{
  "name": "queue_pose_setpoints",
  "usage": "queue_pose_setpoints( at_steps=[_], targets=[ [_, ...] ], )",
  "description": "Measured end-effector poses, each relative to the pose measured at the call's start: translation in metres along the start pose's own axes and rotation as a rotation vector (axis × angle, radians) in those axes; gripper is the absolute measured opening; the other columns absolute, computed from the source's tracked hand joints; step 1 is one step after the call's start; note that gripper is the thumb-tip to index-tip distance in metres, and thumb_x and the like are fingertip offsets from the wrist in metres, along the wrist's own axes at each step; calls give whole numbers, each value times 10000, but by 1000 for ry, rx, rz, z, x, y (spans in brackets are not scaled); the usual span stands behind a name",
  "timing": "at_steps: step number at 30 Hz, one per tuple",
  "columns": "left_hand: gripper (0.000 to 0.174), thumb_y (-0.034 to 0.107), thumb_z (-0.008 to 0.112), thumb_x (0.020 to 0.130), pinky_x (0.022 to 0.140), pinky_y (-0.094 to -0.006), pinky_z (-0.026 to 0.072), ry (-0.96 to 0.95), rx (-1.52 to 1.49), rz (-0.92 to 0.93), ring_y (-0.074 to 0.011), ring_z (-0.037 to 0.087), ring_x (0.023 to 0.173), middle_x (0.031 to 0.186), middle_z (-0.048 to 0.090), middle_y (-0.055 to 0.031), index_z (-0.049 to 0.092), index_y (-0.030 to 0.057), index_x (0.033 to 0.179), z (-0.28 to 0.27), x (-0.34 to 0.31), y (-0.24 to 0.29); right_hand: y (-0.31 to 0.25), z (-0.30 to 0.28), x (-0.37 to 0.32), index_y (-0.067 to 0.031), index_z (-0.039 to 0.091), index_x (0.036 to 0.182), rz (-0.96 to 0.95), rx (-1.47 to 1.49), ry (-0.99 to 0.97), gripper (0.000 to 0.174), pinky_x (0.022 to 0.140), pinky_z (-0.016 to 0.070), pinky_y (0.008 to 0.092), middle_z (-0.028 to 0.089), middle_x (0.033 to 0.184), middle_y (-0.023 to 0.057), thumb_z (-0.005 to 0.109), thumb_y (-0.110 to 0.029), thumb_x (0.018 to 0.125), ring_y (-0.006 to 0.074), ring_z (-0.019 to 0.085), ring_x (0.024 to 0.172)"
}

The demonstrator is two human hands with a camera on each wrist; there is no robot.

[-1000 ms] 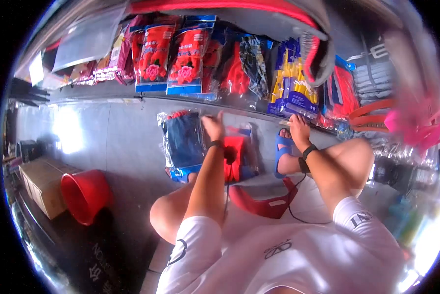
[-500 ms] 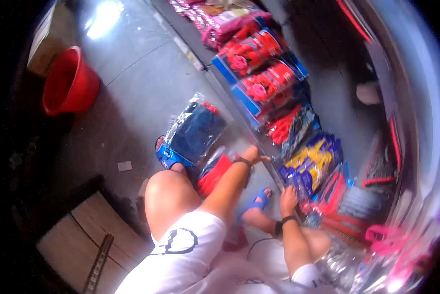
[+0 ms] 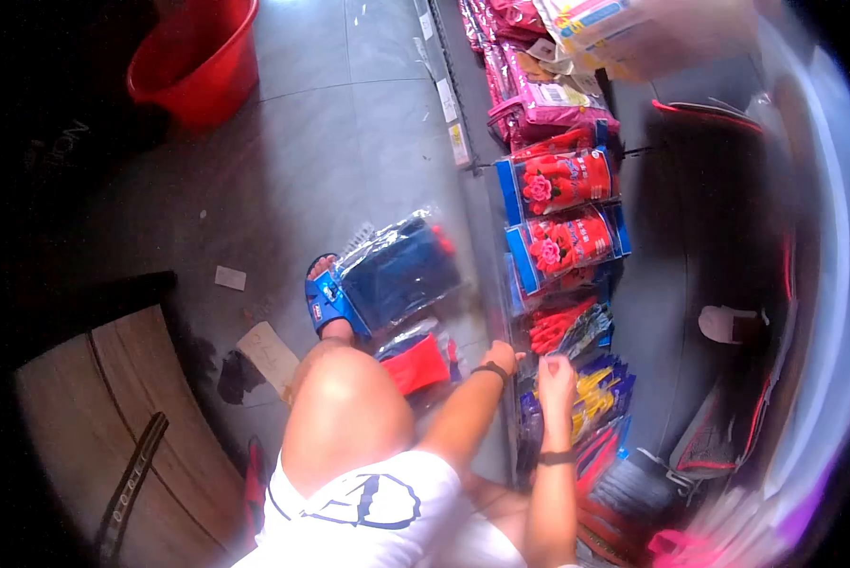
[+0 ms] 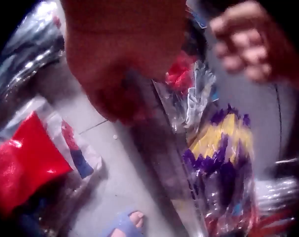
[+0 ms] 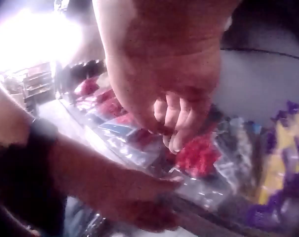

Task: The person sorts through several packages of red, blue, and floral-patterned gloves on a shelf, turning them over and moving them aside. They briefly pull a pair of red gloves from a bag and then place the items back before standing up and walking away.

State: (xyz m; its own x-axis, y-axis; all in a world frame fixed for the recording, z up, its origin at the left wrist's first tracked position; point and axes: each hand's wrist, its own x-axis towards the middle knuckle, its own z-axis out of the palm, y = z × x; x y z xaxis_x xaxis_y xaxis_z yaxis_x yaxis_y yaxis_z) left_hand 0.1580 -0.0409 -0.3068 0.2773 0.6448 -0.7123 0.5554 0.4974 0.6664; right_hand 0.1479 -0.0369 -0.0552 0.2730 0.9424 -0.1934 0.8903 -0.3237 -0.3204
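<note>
In the head view my left hand (image 3: 505, 357) is at the shelf edge, beside my right hand (image 3: 555, 372). The right wrist view shows the left hand (image 5: 119, 192) with thumb and fingers extended along the edge, nothing seen in it. My right hand (image 5: 164, 84) has curled fingers, above a red glove pack (image 5: 198, 155); no object shows in them. In the left wrist view the right hand (image 4: 245, 47) is apart from the packs, and yellow-and-purple packs (image 4: 223, 143) lie below. Two red flowered packs (image 3: 567, 180) lie farther along the shelf.
A dark clear-wrapped pack (image 3: 401, 279) and a red pack (image 3: 416, 366) lie on the floor by a blue sandal (image 3: 328, 298). A red bucket (image 3: 203, 80) stands at upper left, cardboard (image 3: 113, 417) at lower left. Pink packs (image 3: 548, 99) sit on the shelf's far end.
The head view has turned, so the shelf now runs up the picture. The left hand has moved from above the floor packs to the shelf edge, closer to the right hand, whose fingers are now curled.
</note>
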Motion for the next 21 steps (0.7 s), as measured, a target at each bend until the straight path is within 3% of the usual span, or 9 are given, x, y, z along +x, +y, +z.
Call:
queue_pose_setpoints(
  at_steps=[3,6,9,15,21],
  targets=[
    [596,485,576,919,936,-470,496,149,-92,44,-412,619,1094,1164,630,-260,539,-47,1186,67,45,-12,-59,24,48,6,620,962,-115,126,-76,224,777,524,414,678,890,195,666,-200,886,342,673,862],
    [555,454,574,919,936,-470,495,67,-122,-3,-411,623,1085,1150,637,-258,556,-39,1174,38,18,-2,-79,72,88,-2,586,1065,-357,-15,-1,300,861,505,431,634,1063,230,695,-195,864,371,618,1027],
    [515,424,571,920,937,-470,493,-23,-139,-58,-411,626,1077,1137,643,-255,574,-31,1162,-3,-15,4,-96,92,105,-17,537,1134,-345,-162,-79,372,870,497,462,599,1118,230,712,-164,841,407,582,1061],
    [439,364,565,921,937,-470,490,-74,-141,-90,-410,633,1060,1109,656,-251,610,-15,1138,-46,-50,6,-72,106,122,-33,502,1133,-459,-230,-156,342,824,508,492,584,1090,226,684,-90,848,443,592,993],
    [369,304,560,922,937,-470,487,-50,-168,-145,-409,639,1042,1081,669,-247,646,0,1113,-96,-73,6,-89,98,117,-36,482,1048,-476,-317,-170,266,762,511,529,601,1001,232,665,-75,859,453,608,936]
  ],
)
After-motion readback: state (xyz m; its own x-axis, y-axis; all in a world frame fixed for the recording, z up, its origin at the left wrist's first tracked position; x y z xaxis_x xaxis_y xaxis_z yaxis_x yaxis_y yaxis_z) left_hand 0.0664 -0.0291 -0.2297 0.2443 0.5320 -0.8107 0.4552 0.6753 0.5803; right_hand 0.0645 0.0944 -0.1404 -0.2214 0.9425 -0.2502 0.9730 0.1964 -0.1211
